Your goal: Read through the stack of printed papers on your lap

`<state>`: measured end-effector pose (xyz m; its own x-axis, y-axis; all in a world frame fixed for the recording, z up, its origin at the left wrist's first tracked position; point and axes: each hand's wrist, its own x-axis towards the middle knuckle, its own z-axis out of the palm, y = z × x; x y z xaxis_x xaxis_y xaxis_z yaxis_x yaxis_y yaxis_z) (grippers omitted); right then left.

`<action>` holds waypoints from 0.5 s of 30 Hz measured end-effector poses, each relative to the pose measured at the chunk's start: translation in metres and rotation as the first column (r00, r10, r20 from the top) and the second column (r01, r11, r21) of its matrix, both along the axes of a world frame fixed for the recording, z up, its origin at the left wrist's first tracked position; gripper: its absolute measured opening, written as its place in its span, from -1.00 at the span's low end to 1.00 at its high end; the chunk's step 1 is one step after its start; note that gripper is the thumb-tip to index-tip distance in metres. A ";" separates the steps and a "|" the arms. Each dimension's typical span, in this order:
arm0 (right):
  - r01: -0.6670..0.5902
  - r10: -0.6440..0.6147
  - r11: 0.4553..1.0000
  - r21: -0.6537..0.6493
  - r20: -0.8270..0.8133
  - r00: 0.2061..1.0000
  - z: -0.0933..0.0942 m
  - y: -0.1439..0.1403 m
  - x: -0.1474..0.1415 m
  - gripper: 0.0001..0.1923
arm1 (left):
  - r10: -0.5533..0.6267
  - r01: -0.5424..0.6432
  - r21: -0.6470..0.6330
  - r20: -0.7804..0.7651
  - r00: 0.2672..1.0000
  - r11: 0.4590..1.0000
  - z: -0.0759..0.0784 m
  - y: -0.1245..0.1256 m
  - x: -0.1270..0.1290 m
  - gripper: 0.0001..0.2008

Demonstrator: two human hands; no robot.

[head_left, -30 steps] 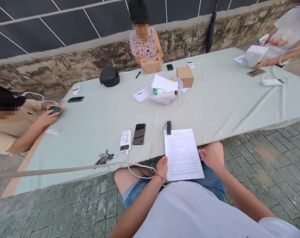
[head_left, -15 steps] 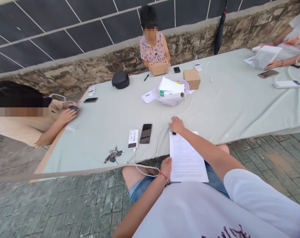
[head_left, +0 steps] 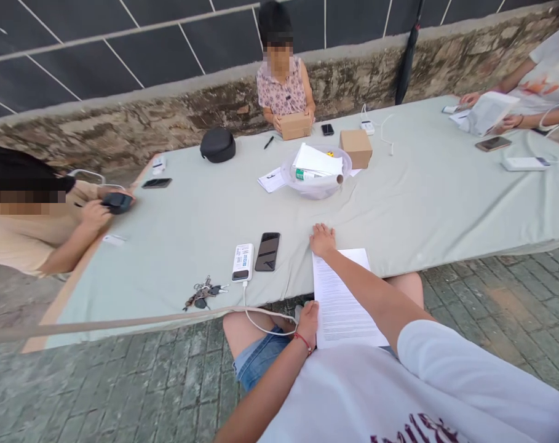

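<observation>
A: Fingers (head_left: 317, 232) of the right hand (head_left: 323, 239) lie flat and together on the bench (head_left: 427, 197), just past the top edge of the sheet (head_left: 341, 301). Whether they cover anything, I cannot tell. Left hand (head_left: 309, 319) is at the sheet's lower left edge, over the lap; fingers curled, apparently pinching it, grip partly hidden.

B: Handling of the sheet?

A: Judged light, thin, floppy. It half hangs off the bench edge onto the lap, so it should bend and slide easily. Best taken at an edge with two hands, or pressed flat.

B: Near items?

A: Left of the right hand: phone (head_left: 267, 251), face up; power bank (head_left: 243, 261) just beside it, cable trailing to the lap; keys (head_left: 204, 290) farther left.

B: Containers?

A: Mid-bench, a clear bowl (head_left: 317, 184) holding folded papers, a roll and a green-labelled tube. Behind it a closed cardboard box (head_left: 355, 147), contents unseen. Far side, another person's hands hold a second box (head_left: 294, 126). A black case (head_left: 218, 145) sits shut to the left.
</observation>
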<state>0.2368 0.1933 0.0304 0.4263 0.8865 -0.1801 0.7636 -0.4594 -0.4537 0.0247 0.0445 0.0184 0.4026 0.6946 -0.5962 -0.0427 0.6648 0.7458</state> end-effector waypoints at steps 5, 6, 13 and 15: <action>-0.004 0.002 0.998 0.055 0.034 0.999 -0.007 -0.005 -0.004 -0.47 | -0.027 0.031 -0.068 0.058 0.998 0.997 0.002 -0.002 -0.005 -0.52; -0.006 0.004 0.998 0.061 0.037 0.999 -0.008 -0.005 -0.004 -0.48 | -0.036 0.045 -0.111 0.081 0.996 0.993 0.003 -0.003 -0.006 -0.50; -0.042 0.042 0.999 -0.015 0.008 0.999 -0.002 0.001 0.002 -0.50 | -0.070 0.096 -0.212 0.128 0.989 0.972 0.008 -0.004 -0.006 -0.40; -0.054 0.054 0.997 -0.047 -0.014 0.998 0.004 0.008 0.010 -0.48 | -0.078 0.098 -0.166 0.124 0.989 0.981 0.009 -0.004 -0.007 -0.39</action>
<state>0.2473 0.2015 0.0340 0.3754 0.8986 -0.2271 0.7824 -0.4386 -0.4421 0.0180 0.0409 0.0270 0.5312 0.5455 -0.6483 -0.0586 0.7870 0.6142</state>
